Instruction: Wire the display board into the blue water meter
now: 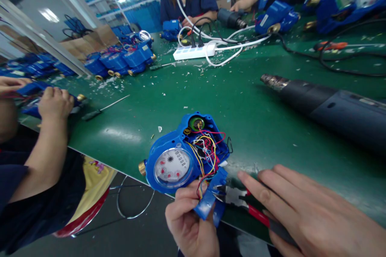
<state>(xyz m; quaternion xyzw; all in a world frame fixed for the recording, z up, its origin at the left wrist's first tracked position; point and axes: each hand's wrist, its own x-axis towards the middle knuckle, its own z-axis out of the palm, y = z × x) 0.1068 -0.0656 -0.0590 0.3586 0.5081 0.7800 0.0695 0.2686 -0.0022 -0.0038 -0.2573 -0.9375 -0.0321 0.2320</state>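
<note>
The right hand (304,209) grips red-handled pliers (235,196); the left hand (193,219) pinches a blue part (206,204).

Shelves (132,7) stand beyond a green table (211,88) (glossy).

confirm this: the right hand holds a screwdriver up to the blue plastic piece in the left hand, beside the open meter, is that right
Not quite: the head view shows the right hand holding pliers, not a screwdriver. They are up to the blue plastic piece in the left hand, beside the open meter, as you say.
</note>
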